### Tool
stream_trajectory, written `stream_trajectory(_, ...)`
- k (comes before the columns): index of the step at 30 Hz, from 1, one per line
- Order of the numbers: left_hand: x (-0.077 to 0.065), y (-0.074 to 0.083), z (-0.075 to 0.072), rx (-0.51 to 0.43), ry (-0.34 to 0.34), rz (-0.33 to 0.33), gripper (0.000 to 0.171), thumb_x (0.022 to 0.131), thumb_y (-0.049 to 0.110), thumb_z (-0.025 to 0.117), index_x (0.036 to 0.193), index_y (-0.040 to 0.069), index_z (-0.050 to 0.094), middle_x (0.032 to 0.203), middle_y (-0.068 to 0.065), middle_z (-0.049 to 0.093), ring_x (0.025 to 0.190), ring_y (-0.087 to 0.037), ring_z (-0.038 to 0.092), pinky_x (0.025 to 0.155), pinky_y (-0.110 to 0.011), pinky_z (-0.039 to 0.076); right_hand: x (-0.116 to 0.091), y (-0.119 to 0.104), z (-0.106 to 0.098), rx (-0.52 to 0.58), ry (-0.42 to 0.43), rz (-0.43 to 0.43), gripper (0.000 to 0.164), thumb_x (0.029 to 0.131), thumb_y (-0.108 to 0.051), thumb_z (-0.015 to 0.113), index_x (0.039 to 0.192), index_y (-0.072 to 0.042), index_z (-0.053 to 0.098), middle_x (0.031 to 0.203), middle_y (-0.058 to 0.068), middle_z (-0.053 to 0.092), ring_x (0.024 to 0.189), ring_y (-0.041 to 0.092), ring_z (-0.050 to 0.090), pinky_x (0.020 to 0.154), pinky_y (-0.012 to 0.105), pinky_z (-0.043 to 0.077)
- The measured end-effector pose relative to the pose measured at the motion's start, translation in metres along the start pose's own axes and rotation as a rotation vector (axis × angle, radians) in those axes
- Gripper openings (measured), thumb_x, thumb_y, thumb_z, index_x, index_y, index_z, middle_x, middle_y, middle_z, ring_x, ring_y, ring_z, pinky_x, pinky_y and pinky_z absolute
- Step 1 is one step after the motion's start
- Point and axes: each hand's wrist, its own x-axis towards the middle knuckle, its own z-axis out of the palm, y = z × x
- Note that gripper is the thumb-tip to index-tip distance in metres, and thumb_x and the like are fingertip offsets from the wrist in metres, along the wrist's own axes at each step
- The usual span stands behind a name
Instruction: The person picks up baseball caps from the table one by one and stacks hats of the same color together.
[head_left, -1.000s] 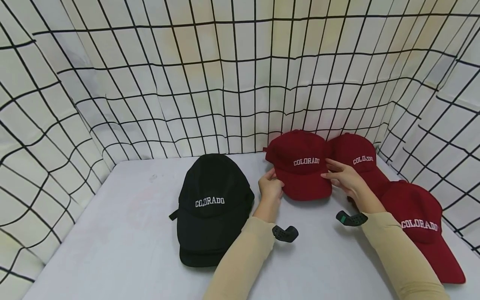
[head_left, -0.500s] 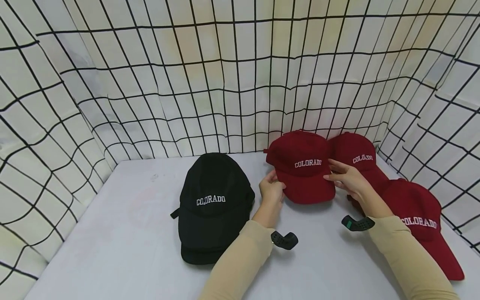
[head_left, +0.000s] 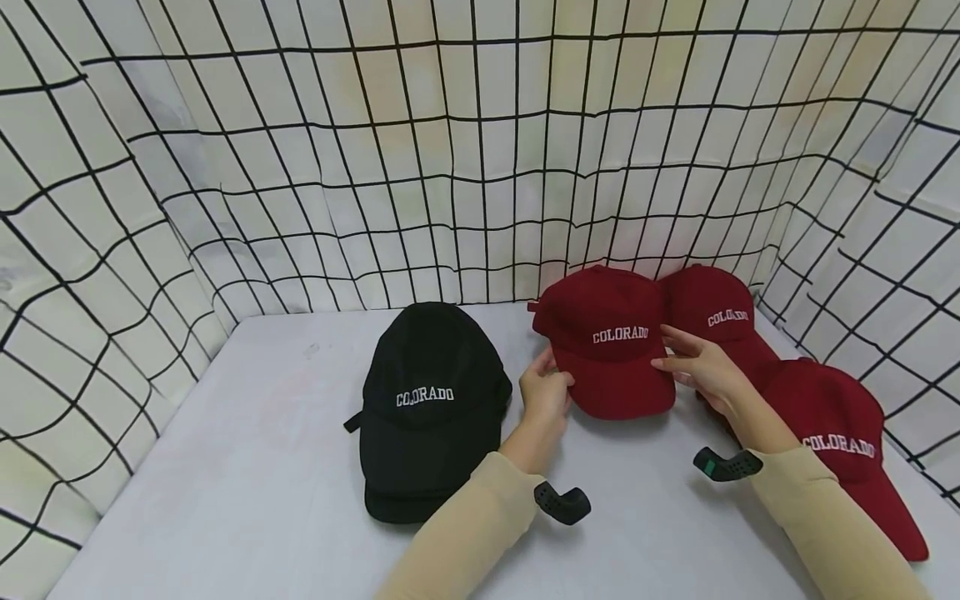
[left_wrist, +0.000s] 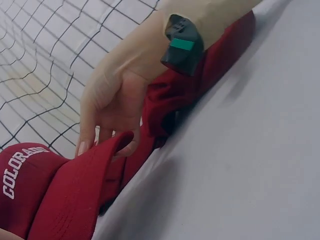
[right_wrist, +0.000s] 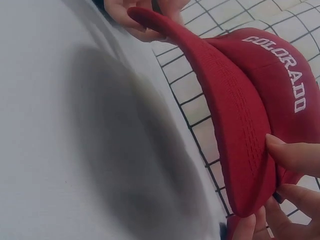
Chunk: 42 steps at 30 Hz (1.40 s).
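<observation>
A red baseball cap with white COLORADO lettering is held between both hands, its brim facing the person. My left hand pinches the brim's left end, thumb toward the front. At the right end, my right hand grips with its thumb on top of the brim and fingers curled below, as the right wrist view shows. A soft shadow lies on the white surface under the brim, which is raised off it. In the left wrist view the right hand stands behind the brim.
Left of the hands lies a stack of black COLORADO caps. On the right, one red cap sits at the back and another red cap lies beside the right forearm. A black grid-patterned cloth wall encloses the white tabletop.
Both hands have brought the held red cap slightly toward the person and a little to the right. The other caps keep their places on the table.
</observation>
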Motion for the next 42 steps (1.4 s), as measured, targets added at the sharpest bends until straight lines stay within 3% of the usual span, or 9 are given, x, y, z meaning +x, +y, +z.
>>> stream_trajectory(7,-0.008,0.000,-0.006,-0.002,-0.037,0.032,0.072,0.077,-0.019,0.051,0.145,0.003,0.056,0.130,-0.013,0.051,0.085,-0.019,0.050,0.051,-0.020,0.033,-0.005,0.003,0.001,-0.016,-0.001,-0.014,0.084,0.099,-0.020,0.069,0.164,-0.011,0.017,0.164,0.026,0.021,0.133,0.032,0.037,0.088,0.026,0.046)
stream_trajectory(13,-0.011,-0.002,-0.014,0.014,-0.089,0.018,0.073,0.079,-0.019,0.050,0.149,0.002,0.052,0.135,-0.014,0.050,0.098,-0.023,0.053,0.058,-0.024,0.040,-0.011,0.006,0.003,-0.018,-0.014,-0.019,0.082,0.099,-0.018,0.068,0.164,-0.010,0.019,0.163,0.025,0.024,0.129,0.028,0.041,0.087,0.027,0.046)
stream_trajectory(19,-0.020,-0.005,-0.020,0.038,-0.121,0.012,0.074,0.079,-0.018,0.048,0.151,0.001,0.049,0.135,-0.015,0.046,0.087,-0.019,0.051,0.059,-0.023,0.039,-0.017,0.010,0.003,-0.036,-0.021,-0.023,0.081,0.100,-0.020,0.068,0.164,-0.010,0.020,0.160,0.026,0.026,0.122,0.025,0.047,0.084,0.026,0.048)
stream_trajectory(22,-0.024,-0.004,-0.024,0.044,-0.133,-0.001,0.073,0.080,-0.017,0.049,0.151,0.000,0.048,0.135,-0.015,0.045,0.090,-0.020,0.052,0.064,-0.025,0.043,-0.021,0.010,0.004,-0.046,-0.023,-0.024,0.082,0.099,-0.020,0.070,0.164,-0.010,0.021,0.159,0.027,0.027,0.127,0.029,0.046,0.083,0.024,0.049)
stream_trajectory(25,-0.027,-0.004,-0.029,0.052,-0.154,-0.016,0.074,0.081,-0.016,0.050,0.153,0.000,0.045,0.138,-0.015,0.043,0.103,-0.024,0.053,0.076,-0.031,0.048,-0.024,0.010,0.005,-0.051,-0.027,-0.026,0.083,0.098,-0.019,0.070,0.164,-0.009,0.020,0.158,0.028,0.028,0.129,0.032,0.045,0.082,0.022,0.050)
stream_trajectory(31,-0.033,0.000,-0.039,0.076,-0.179,-0.052,0.073,0.083,-0.013,0.051,0.154,0.001,0.043,0.144,-0.015,0.041,0.116,-0.029,0.052,0.093,-0.043,0.048,-0.030,0.010,0.009,-0.051,-0.057,-0.050,0.085,0.097,-0.015,0.071,0.163,-0.006,0.019,0.156,0.030,0.030,0.117,0.021,0.051,0.082,0.022,0.053)
stream_trajectory(36,-0.036,0.004,-0.047,0.092,-0.178,-0.080,0.072,0.083,-0.013,0.052,0.154,0.001,0.044,0.145,-0.013,0.043,0.116,-0.027,0.052,0.097,-0.046,0.047,-0.033,0.012,0.010,-0.040,-0.107,-0.064,0.087,0.095,-0.011,0.072,0.163,-0.003,0.018,0.152,0.031,0.035,0.104,0.010,0.058,0.081,0.025,0.055)
stream_trajectory(42,-0.038,0.005,-0.054,0.119,-0.206,-0.104,0.070,0.085,-0.012,0.051,0.153,0.000,0.043,0.145,-0.015,0.045,0.117,-0.028,0.051,0.097,-0.047,0.048,-0.034,0.016,0.008,-0.050,-0.156,-0.065,0.090,0.094,-0.011,0.073,0.163,-0.001,0.015,0.146,0.032,0.039,0.100,0.010,0.061,0.081,0.029,0.056)
